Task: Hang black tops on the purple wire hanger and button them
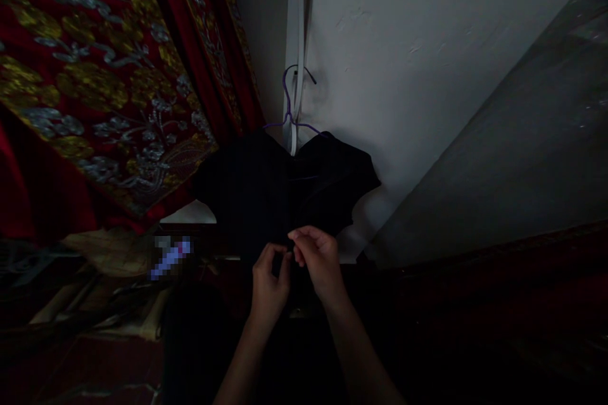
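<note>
We cannot tell what, if anything, the left hand and right hand pinch, fingertips near thumbs, at the near side of the black shirt, likely kept spread by its purple hanger.

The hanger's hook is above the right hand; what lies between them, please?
Mainly the dark garment lies between hook and right hand in the head view.
</note>
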`<state>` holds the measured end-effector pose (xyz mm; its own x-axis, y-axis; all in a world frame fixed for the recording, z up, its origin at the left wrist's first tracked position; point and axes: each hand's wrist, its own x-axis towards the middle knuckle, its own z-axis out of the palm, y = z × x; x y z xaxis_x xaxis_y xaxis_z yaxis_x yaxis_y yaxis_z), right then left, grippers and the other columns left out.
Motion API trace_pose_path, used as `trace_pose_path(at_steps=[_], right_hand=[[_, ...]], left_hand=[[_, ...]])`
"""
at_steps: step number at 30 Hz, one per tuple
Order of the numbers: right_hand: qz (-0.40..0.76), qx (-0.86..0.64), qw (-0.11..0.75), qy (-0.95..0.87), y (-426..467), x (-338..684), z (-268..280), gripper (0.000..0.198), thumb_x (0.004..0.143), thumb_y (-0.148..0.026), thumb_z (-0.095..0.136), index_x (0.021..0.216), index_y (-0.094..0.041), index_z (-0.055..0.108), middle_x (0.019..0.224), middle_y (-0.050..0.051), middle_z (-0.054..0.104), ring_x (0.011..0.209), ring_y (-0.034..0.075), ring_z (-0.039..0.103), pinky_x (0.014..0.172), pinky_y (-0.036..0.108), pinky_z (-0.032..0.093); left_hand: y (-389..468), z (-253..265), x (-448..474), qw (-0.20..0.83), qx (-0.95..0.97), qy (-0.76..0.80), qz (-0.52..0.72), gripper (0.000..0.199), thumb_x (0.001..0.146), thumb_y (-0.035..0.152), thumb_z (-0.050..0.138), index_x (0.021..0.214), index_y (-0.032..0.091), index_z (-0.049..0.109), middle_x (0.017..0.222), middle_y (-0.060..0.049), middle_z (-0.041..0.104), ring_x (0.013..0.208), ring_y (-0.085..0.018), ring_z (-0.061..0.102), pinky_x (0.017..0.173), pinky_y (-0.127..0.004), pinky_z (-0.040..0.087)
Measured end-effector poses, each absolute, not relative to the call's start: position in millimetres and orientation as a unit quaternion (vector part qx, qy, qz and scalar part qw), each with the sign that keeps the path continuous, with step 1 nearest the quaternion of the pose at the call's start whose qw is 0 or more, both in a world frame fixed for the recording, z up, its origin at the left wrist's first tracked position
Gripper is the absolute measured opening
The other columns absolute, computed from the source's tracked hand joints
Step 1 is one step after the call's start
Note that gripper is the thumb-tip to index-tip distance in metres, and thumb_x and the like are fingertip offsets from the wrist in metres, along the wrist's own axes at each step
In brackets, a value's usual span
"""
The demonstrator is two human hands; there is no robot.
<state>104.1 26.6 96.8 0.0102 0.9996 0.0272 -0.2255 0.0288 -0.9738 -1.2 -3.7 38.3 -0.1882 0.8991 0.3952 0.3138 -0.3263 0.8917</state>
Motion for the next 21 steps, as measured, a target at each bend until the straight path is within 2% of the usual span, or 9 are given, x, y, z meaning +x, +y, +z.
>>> trace_pose_path(at_steps=[4, 8, 14, 18, 21], right_hand=[[0.511, -0.410, 0.598, -0.462, 58, 105, 131, 0.020, 0.072, -0.037, 0.071, 0.070, -0.018, 0.070, 0.044, -0.006, 0.050, 0.039, 0.007, 0.040, 0.040, 0.022, 0.030], [0.480, -0.380, 0.642, -0.462, 90, 107, 172, 0.015, 0.067, -0.032, 0.071, 0.065, -0.017, 0.069, 0.043, -0.007, 0.048, 0.039, 0.006, 0.036, 0.039, 0.021, 0.026], [0.458, -0.353, 0.638, -0.509, 101, 106, 196, 0.015, 0.072, -0.031, 0.068, 0.067, -0.018, 0.070, 0.044, -0.007, 0.048, 0.040, 0.006, 0.037, 0.039, 0.021, 0.026], [0.442, -0.350, 0.630, -0.534, 89, 111, 190, 0.018, 0.080, -0.035, 0.067, 0.073, -0.020, 0.070, 0.045, -0.007, 0.049, 0.039, 0.007, 0.039, 0.040, 0.021, 0.029], [0.427, -0.343, 0.631, -0.549, 82, 115, 188, 0.017, 0.082, -0.035, 0.067, 0.074, -0.020, 0.069, 0.047, -0.007, 0.050, 0.041, 0.007, 0.041, 0.041, 0.022, 0.031]], left_hand=[[1, 23, -3, 0.268, 0.576, 0.538, 0.554, 0.014, 0.093, 0.030, 0.059, 0.087, 0.019, 0.065, 0.084, -0.006, 0.069, 0.084, -0.022, 0.066, 0.079, -0.032, 0.047], [7, 11, 4, 0.274, 0.577, 0.541, 0.548, 0.016, 0.093, 0.033, 0.059, 0.087, 0.019, 0.065, 0.081, -0.005, 0.069, 0.080, -0.023, 0.067, 0.076, -0.033, 0.048], [15, 7, 7, 0.284, 0.588, 0.534, 0.537, 0.016, 0.094, 0.031, 0.059, 0.086, 0.018, 0.066, 0.082, -0.006, 0.070, 0.081, -0.023, 0.068, 0.076, -0.033, 0.049], [24, 32, -3, 0.292, 0.614, 0.507, 0.531, 0.012, 0.092, 0.029, 0.064, 0.093, 0.019, 0.071, 0.092, -0.007, 0.074, 0.090, -0.023, 0.070, 0.084, -0.033, 0.051], [36, 78, -12, 0.222, 0.644, 0.460, 0.569, 0.018, 0.095, 0.028, 0.064, 0.109, 0.020, 0.072, 0.102, -0.007, 0.072, 0.097, -0.022, 0.068, 0.090, -0.034, 0.051]])
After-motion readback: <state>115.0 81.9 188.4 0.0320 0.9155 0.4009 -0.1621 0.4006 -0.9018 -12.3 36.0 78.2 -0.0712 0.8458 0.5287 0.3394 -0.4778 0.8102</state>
